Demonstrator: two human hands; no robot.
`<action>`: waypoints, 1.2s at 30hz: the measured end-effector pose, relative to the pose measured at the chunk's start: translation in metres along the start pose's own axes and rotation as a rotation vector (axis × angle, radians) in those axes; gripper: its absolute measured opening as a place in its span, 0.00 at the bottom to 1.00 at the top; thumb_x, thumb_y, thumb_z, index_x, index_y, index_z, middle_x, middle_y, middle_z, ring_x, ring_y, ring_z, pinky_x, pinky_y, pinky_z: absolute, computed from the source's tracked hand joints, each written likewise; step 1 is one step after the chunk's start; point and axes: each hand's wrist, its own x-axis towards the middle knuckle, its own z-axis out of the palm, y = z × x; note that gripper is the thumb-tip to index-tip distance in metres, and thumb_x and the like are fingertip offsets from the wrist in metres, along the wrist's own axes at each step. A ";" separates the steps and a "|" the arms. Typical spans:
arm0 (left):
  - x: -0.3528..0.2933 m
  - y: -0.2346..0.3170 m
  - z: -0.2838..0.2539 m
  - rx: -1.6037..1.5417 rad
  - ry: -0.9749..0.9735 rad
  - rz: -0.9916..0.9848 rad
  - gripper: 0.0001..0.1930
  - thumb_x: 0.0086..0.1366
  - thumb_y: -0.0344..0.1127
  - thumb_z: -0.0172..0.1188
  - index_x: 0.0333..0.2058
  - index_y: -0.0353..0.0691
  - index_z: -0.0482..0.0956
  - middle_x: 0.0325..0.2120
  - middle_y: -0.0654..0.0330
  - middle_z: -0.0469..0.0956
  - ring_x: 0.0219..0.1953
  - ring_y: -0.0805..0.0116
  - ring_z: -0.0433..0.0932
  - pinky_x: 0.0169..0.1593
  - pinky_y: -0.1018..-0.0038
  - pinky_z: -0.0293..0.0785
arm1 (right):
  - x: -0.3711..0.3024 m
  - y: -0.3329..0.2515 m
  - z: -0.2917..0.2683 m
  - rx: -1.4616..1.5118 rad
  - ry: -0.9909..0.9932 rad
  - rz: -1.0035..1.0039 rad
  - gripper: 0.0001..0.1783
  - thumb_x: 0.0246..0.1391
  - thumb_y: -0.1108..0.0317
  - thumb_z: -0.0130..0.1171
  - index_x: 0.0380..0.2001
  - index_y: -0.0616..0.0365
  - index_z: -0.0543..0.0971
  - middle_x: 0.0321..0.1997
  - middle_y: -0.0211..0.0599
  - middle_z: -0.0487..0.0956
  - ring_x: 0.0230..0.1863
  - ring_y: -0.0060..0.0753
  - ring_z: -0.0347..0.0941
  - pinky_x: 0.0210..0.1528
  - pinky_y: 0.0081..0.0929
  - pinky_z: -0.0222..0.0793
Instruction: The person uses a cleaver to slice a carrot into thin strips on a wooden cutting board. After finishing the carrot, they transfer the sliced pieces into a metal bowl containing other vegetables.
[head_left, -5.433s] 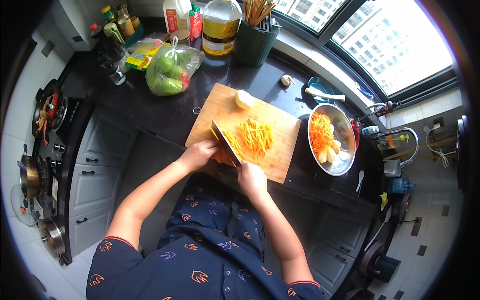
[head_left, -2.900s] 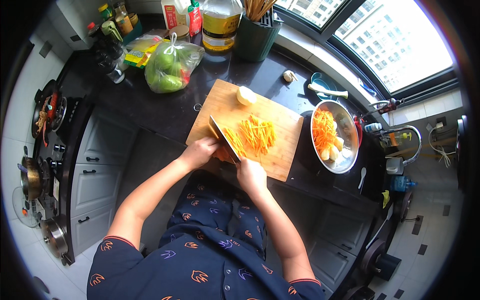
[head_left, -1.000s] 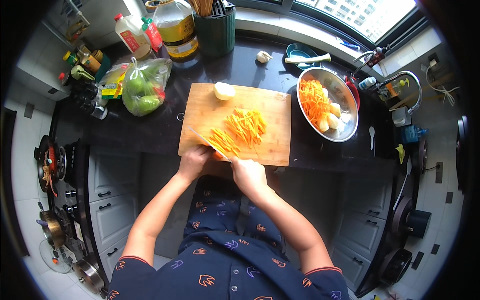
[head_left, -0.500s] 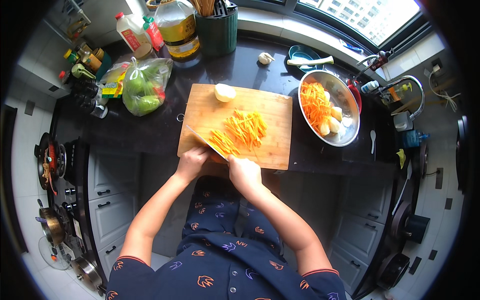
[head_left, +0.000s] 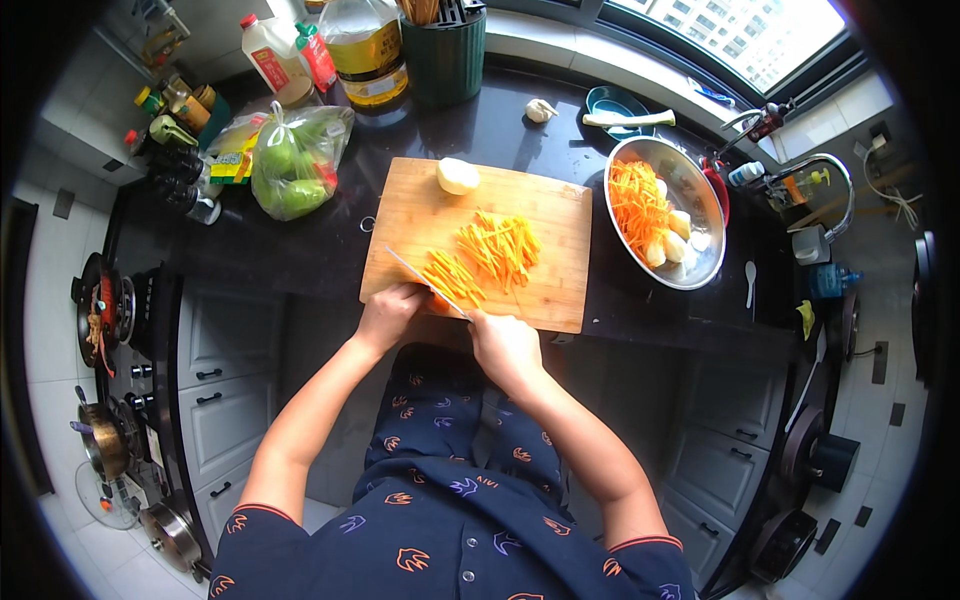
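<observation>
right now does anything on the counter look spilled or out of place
Nothing plainly stands out: the orange strips lie on the cutting board, the orange shreds sit inside the metal bowl, and the right hand grips the knife.

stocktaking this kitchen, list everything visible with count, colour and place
cutting board: 1, tan, centre
knife: 1, silvery, over board
strips: 2 heaps, orange, on board
piece: 1, orange, beside knife
peeled vegetable: 1, pale, on board
bowl: 1, silver, beside board
shreds: 1 heap, orange, in bowl
peeled chunks: several, pale, in bowl
garlic: 1, white, beyond board
bag: 1, clear, board's left
jug: 1, yellow, beyond bag
holder: 1, green, beside jug
spoon: 1, white, right of bowl
left grip: 1, bare, on piece
right grip: 1, bare, on knife
</observation>
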 end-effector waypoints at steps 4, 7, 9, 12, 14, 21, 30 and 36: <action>-0.001 0.001 0.000 0.030 -0.023 -0.004 0.11 0.55 0.27 0.64 0.38 0.43 0.85 0.34 0.58 0.83 0.35 0.58 0.84 0.38 0.65 0.81 | 0.000 0.001 -0.003 -0.002 -0.031 0.008 0.07 0.58 0.68 0.54 0.33 0.56 0.80 0.25 0.50 0.82 0.28 0.55 0.82 0.33 0.49 0.78; -0.003 0.001 0.002 0.031 -0.012 -0.015 0.11 0.55 0.28 0.64 0.38 0.44 0.85 0.36 0.59 0.84 0.36 0.58 0.84 0.38 0.65 0.82 | 0.003 0.003 0.000 -0.019 -0.080 0.031 0.08 0.59 0.66 0.55 0.33 0.56 0.81 0.26 0.50 0.82 0.30 0.55 0.82 0.34 0.50 0.78; -0.003 0.001 0.003 0.031 -0.017 -0.014 0.11 0.56 0.28 0.64 0.39 0.44 0.85 0.37 0.60 0.84 0.36 0.58 0.84 0.39 0.66 0.82 | 0.008 0.001 0.002 -0.043 -0.122 0.069 0.09 0.61 0.63 0.58 0.35 0.57 0.81 0.27 0.51 0.83 0.31 0.57 0.82 0.36 0.52 0.77; -0.006 -0.001 0.005 0.053 -0.036 -0.022 0.11 0.56 0.29 0.64 0.39 0.44 0.85 0.39 0.59 0.84 0.37 0.58 0.84 0.40 0.66 0.82 | 0.023 0.002 0.019 -0.027 -0.063 0.056 0.10 0.61 0.62 0.58 0.34 0.57 0.81 0.26 0.51 0.83 0.31 0.57 0.82 0.36 0.52 0.77; -0.006 -0.003 0.006 0.062 -0.041 -0.022 0.11 0.56 0.29 0.63 0.39 0.44 0.84 0.39 0.59 0.84 0.38 0.58 0.84 0.40 0.66 0.82 | 0.025 -0.001 0.017 -0.014 -0.049 0.063 0.09 0.59 0.64 0.56 0.33 0.57 0.81 0.27 0.51 0.83 0.31 0.57 0.82 0.36 0.51 0.78; -0.003 0.001 0.001 0.060 -0.006 0.015 0.11 0.55 0.30 0.64 0.38 0.43 0.84 0.35 0.61 0.82 0.40 0.60 0.83 0.40 0.67 0.82 | 0.015 0.000 0.009 0.034 0.005 0.059 0.11 0.62 0.60 0.56 0.34 0.55 0.81 0.26 0.52 0.82 0.31 0.57 0.82 0.37 0.52 0.78; -0.005 0.000 0.003 0.084 0.016 0.018 0.11 0.56 0.30 0.60 0.38 0.45 0.85 0.35 0.64 0.82 0.38 0.64 0.82 0.37 0.70 0.82 | 0.005 -0.008 -0.004 -0.010 -0.096 0.070 0.10 0.61 0.61 0.57 0.34 0.56 0.81 0.26 0.53 0.83 0.31 0.58 0.82 0.35 0.53 0.78; -0.004 0.000 0.003 0.076 0.027 0.011 0.10 0.56 0.29 0.60 0.37 0.45 0.84 0.35 0.63 0.82 0.38 0.64 0.82 0.38 0.70 0.82 | 0.019 -0.010 0.017 -0.032 -0.068 0.081 0.11 0.61 0.61 0.58 0.34 0.57 0.81 0.27 0.55 0.82 0.32 0.60 0.81 0.38 0.53 0.78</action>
